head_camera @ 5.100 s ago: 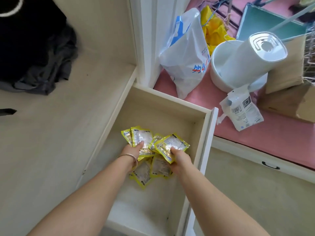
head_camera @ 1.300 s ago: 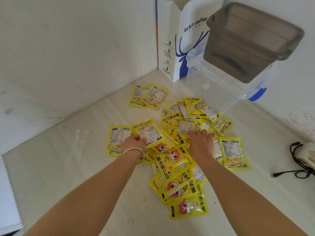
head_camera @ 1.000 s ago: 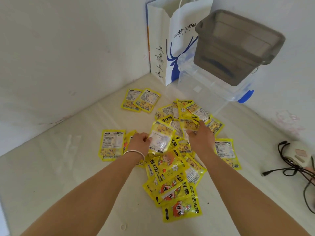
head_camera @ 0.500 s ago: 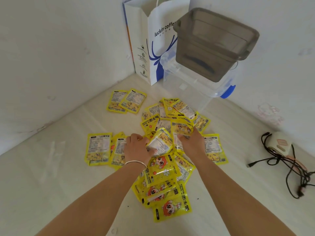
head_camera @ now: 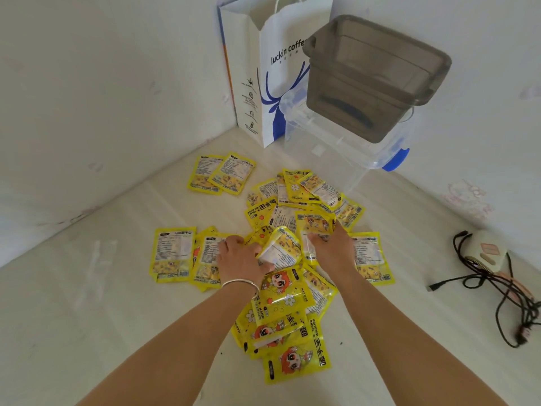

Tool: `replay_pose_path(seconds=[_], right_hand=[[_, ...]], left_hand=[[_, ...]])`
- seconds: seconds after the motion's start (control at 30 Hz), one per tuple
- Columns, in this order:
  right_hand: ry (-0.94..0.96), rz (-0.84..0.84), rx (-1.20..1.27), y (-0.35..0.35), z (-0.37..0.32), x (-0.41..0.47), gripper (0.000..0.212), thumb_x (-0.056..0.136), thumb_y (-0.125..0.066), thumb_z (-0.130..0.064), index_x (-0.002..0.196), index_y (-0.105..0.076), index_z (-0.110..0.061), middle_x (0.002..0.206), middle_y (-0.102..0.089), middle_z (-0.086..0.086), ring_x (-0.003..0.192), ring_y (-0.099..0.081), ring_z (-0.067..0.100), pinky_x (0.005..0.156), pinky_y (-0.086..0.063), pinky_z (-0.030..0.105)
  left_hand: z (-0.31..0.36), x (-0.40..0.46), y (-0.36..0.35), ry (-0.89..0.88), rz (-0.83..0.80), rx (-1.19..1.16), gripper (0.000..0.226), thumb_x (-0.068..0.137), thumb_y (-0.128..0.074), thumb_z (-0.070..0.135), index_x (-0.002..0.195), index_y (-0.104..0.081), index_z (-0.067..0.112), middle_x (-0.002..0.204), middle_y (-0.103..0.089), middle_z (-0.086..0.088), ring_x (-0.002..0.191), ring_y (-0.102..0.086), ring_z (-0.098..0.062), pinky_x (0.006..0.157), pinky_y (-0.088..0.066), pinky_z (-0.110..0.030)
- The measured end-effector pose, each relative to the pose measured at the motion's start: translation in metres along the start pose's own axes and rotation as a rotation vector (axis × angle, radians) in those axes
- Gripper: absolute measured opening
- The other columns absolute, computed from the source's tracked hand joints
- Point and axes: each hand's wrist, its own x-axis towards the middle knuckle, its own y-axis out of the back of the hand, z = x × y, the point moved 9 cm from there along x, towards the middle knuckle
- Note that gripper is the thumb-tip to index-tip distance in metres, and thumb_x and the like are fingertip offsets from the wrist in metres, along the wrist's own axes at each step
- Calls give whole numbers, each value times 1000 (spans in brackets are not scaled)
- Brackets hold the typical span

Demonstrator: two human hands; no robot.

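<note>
Loose packets: flat on the floor, just left of my left hand; they lie as they did half a second ago.
Left hand: knuckles up, fingers curled, thumb under one packet. I grip it by its left edge, the same hold as half a second ago.
Packet: bent, white back up, tilted between my two hands, just above the pile. A second ago it stood higher and straighter.
Right hand: on the pile's middle, fingers bent down onto the packets there. I cannot tell whether they pinch or only press.
Pile: yellow packets overlapping, from my wrists towards the clear box.
Bag: white paper, upright in the corner, beside the clear box.
Grey box: tilted on top of the clear box.
Charger: far right with its black cable, well apart from the pile.
</note>
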Motion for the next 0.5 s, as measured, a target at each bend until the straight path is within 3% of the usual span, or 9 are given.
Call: replay_pose_path(seconds=[0.13,0.23,0.33,0.43,0.5], right_hand=[[-5,-3,0,2,1,0,57,87,-61,-31,138,-44,-12,123,-65,9,99,-64,26,71,-45,28],[1,-5,4,2,-1,-2,57,87,-62,-33,137,-45,-12,127,-62,9,107,-62,28,75,-49,33],[3,-12,19,1,-2,-3,58,85,-62,-35,137,-46,-14,131,-60,8,114,-59,28,83,-50,36],[10,-14,22,3,-2,-5,58,86,-62,-34,138,-45,-13,131,-60,9,106,-62,26,76,-49,31],[4,5,69,9,-2,-8,59,86,-62,-33,139,-43,-11,129,-61,10,100,-63,26,75,-49,31]], left_hand=[[-9,-1,-9,90,-54,-29,47,73,-64,59,111,-62,31,131,-41,-6,124,-38,-29,106,-31,-39],[-6,-1,-11,85,-123,-6,51,73,-63,61,113,-62,30,127,-45,-7,122,-44,-28,102,-36,-39],[-3,-1,-14,69,-186,-138,43,72,-70,53,100,-64,21,114,-41,-4,97,-56,-24,81,-45,-31],[0,2,-13,22,-191,-327,38,66,-79,40,63,-49,17,81,-41,-1,62,-42,-15,55,-32,-24],[1,3,-9,-7,-212,-399,46,67,-79,35,56,-38,18,61,-36,1,54,-32,-13,50,-24,-25]])
